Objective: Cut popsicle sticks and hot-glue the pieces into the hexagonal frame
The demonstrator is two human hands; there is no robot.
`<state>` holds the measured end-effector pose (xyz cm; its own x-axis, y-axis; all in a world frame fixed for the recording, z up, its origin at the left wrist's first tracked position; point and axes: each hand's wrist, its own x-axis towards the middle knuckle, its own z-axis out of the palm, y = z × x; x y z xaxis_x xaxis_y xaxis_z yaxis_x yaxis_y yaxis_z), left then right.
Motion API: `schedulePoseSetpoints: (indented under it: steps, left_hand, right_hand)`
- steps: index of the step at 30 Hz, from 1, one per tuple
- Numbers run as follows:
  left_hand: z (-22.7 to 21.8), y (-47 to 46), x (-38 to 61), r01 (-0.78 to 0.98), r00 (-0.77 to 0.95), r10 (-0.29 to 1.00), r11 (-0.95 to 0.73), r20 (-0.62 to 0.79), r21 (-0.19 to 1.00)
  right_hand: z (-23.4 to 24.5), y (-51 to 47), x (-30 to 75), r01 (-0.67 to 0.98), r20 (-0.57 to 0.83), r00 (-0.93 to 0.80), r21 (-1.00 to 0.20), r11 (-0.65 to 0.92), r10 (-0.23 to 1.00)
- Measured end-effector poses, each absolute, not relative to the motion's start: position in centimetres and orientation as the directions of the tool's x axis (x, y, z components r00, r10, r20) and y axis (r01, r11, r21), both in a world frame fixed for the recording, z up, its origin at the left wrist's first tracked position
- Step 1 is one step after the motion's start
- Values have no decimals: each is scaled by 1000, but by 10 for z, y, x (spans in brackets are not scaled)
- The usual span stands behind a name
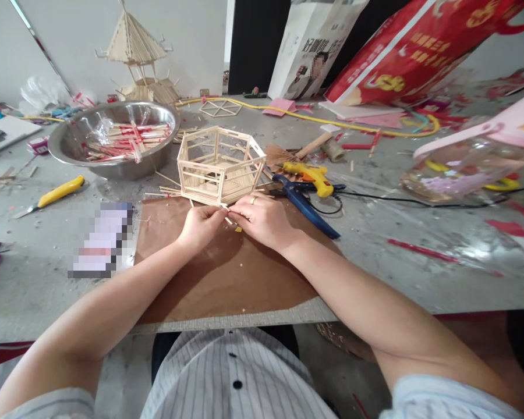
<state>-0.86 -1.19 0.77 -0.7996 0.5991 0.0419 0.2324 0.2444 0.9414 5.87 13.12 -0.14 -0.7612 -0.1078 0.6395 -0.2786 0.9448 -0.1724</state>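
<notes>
Head view: I see the table [419,262], a brown mat [227,279] on it, and a hexagonal wooden frame [220,166] at the mat's far edge. Just before it my left hand [199,227] and right hand [262,220] meet, fingers closed, pinching what looks like a thin stick [229,220].

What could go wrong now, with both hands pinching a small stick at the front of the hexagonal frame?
1. The left hand and right hand pinch a small stick against the hexagonal stick frame's lower front edge; a push could shift or crack the thin, unheld frame.
2. The yellow glue gun lies close beside the right hand, its black cord trailing across the table; a wrist might bump it or snag the cord.
</notes>
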Motion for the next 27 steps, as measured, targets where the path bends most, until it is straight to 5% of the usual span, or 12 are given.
schedulePoseSetpoints:
  steps: [11,17,27]
  left_hand:
    - [6,-15,-7,635,-664,687,310,295,708]
    - [11,-22,-22,779,-626,634,494,454,385]
    - [5,-16,-62,696,-713,659,706,238,130]
  right_hand:
    - [3,130,60,-250,595,-800,-448,858,77]
    - [0,143,54,-225,614,-755,-573,788,232]
    - [-13,149,43,-152,526,-778,-688,710,343]
